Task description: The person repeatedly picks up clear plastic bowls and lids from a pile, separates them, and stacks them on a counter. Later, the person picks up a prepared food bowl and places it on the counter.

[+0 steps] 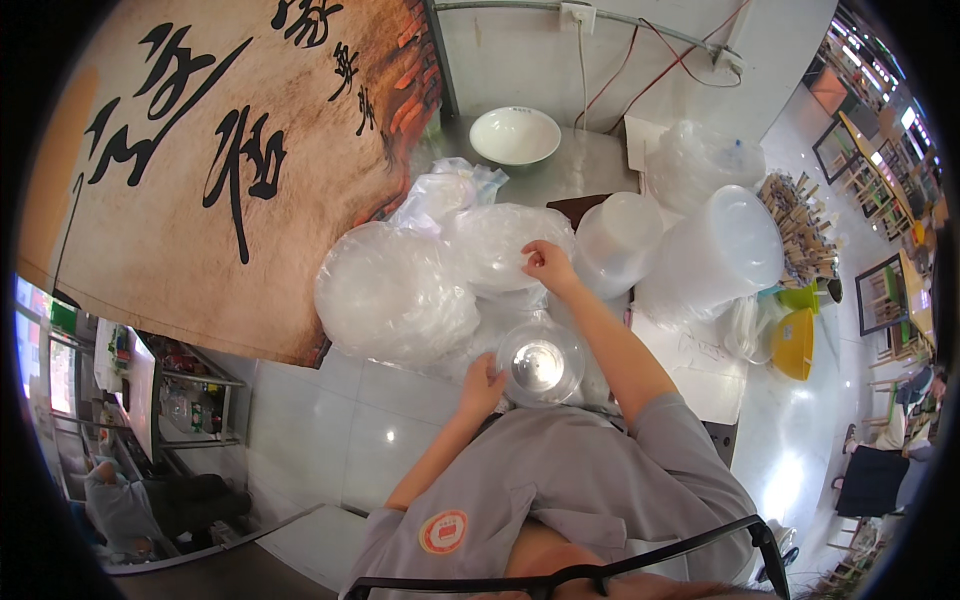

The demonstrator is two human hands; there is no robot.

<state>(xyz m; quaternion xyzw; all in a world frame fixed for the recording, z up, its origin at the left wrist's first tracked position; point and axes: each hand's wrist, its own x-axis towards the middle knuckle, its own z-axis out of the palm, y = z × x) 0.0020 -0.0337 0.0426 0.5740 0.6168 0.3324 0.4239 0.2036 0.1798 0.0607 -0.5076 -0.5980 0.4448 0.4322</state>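
Observation:
A clear plastic bowl [540,364] lies close in front of my body, and my left hand [484,384] is at its left rim; whether the fingers grip it I cannot tell. My right hand [547,264] is over a stack in a clear plastic bag [506,240], fingers curled; whether it pinches the film is not clear. Left of it rests a larger bagged stack of round lids or bowls [394,292]. On the right stand a stack of translucent plastic tubs [621,232] and a bigger bagged stack of tubs [720,247].
A white bowl [515,136] sits at the back of the metal counter. Wrapped chopsticks [799,225] and a yellow bowl [795,343] are at the right. A large printed banner [300,247] hangs at the left. Other people are at the far left and far right.

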